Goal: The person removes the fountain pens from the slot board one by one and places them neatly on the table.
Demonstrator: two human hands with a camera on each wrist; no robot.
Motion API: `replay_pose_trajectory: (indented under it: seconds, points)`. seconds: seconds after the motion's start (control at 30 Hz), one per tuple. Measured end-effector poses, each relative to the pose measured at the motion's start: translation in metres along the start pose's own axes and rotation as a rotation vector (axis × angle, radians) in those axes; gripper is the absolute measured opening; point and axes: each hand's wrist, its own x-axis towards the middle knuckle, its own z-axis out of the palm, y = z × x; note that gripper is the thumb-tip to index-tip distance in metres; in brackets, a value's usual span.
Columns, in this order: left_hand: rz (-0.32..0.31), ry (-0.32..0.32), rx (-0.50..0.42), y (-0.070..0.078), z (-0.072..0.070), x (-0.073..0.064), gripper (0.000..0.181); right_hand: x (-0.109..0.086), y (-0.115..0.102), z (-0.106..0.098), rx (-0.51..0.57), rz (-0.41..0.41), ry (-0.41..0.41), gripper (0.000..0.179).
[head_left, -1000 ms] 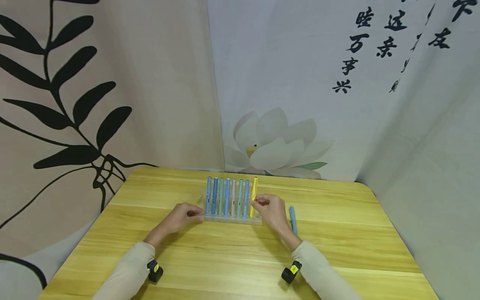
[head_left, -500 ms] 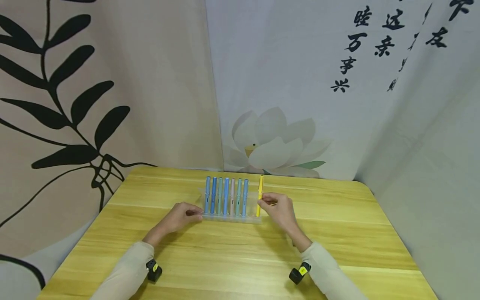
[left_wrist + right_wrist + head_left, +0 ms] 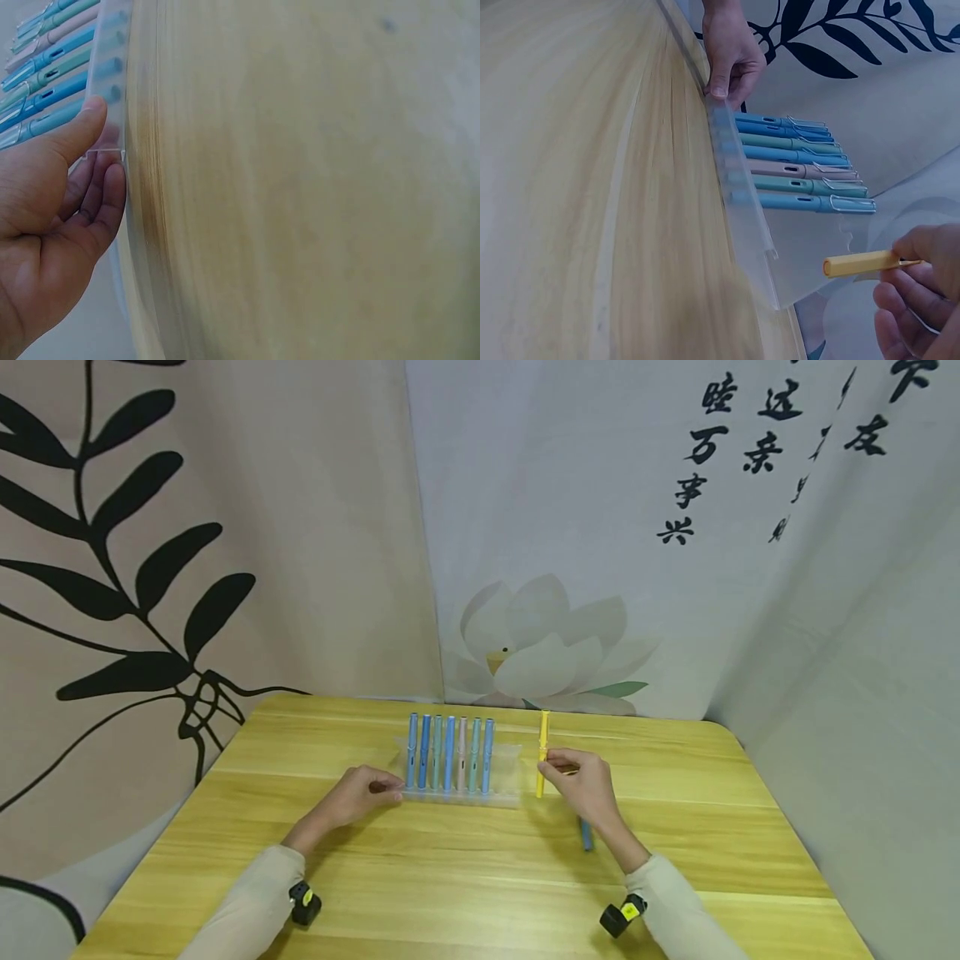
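Note:
My left hand point(image 3: 360, 795) grips the left end of a clear plastic pen stand point(image 3: 508, 772), thumb on its front lip in the left wrist view. Several capped pens with metal clips stand in a row in it: blue, green and one pale pink pen point(image 3: 780, 169). To the right of the stand, my right hand point(image 3: 588, 783) pinches a yellow pen point(image 3: 543, 742) held upright. In the right wrist view, the yellow pen's end point(image 3: 855, 264) points out from thumb and fingers, apart from the stand. The stand's right part holds no pen.
A blue pen point(image 3: 587, 837) lies on the wooden table point(image 3: 450, 885) below my right hand, partly hidden by the wrist. Behind the table's back edge hangs a printed cloth point(image 3: 345, 527) with leaves, a lotus and writing.
My right hand has lifted the yellow pen out of the right end of the stand and carried it rightward. The left hand has stayed on the stand.

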Motion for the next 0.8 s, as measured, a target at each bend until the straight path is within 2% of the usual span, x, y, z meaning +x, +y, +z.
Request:
replay_pose_trajectory:
  seconds: [0.23, 0.47, 0.8]
  points:
    - [-0.012, 0.002, 0.000, -0.002, 0.000, 0.000, 0.028, -0.006, 0.006, -0.012, -0.012, 0.025, 0.021, 0.026]
    - [0.000, 0.001, 0.000, -0.003, 0.000, 0.001, 0.029, -0.015, 0.010, -0.026, -0.047, 0.072, 0.026, 0.025]
    - [0.023, 0.000, -0.014, -0.003, -0.001, 0.001, 0.029, -0.026, 0.026, -0.042, -0.125, 0.097, 0.059, 0.024]
